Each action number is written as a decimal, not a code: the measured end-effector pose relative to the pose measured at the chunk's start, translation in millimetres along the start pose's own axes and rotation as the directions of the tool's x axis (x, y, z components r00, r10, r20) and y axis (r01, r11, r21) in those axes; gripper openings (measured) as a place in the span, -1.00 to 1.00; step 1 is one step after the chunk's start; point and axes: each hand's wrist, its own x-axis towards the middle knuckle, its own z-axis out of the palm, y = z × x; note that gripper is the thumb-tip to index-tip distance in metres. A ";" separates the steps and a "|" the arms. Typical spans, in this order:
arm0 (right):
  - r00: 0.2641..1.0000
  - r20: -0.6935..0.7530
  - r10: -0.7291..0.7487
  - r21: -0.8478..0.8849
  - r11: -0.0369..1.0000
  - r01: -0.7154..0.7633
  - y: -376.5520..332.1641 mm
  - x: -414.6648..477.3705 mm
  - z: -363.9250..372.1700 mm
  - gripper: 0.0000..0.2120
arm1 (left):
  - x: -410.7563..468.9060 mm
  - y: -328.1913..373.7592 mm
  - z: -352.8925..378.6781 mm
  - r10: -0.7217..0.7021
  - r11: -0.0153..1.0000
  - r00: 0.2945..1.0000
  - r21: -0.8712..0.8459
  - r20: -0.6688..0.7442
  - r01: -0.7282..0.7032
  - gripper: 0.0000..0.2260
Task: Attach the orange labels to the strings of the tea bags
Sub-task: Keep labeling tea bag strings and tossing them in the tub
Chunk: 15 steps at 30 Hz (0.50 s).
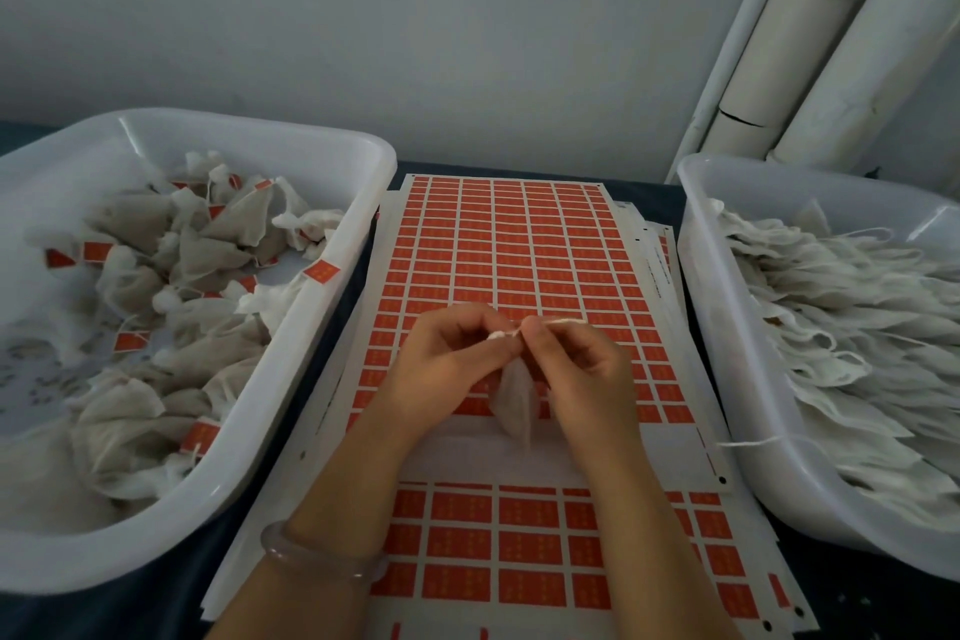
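Our left hand (449,361) and right hand (584,372) are both pinching the string (566,322). We are trying to get it straight, so an orange label (475,277) folds evenly.

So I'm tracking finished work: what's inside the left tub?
The left tub holds a loose heap of tea bags, several with orange labels showing. Whatever lies beneath the heap is covered, so no count is possible.
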 end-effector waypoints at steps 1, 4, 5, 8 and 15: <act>0.998 0.041 0.038 0.053 0.998 -0.040 0.4 0.1 -0.7 -0.90 | 0.0 0.3 -0.7 0.000 0.999 1.000 -0.047 -0.019 -0.001 -0.87; 0.989 0.120 0.083 0.094 0.991 -0.095 -1.7 -0.1 -3.8 -0.90 | -0.4 0.0 -1.9 0.011 0.997 1.000 -0.070 0.014 -0.010 -0.89; 0.989 0.132 0.070 0.095 0.992 -0.083 -1.5 -0.1 -5.0 -0.89 | -0.5 0.3 -1.3 0.017 0.999 0.999 -0.038 0.038 -0.015 -0.89; 0.990 0.134 0.035 0.089 0.995 -0.047 -1.2 0.5 -7.9 -0.87 | -0.5 1.3 0.1 0.008 1.000 0.997 0.030 0.081 -0.010 -0.88; 0.997 0.073 -0.007 -0.080 0.997 0.013 3.6 2.1 -8.0 -0.79 | -3.9 2.7 6.9 -0.008 0.974 0.999 0.226 0.032 0.001 -0.86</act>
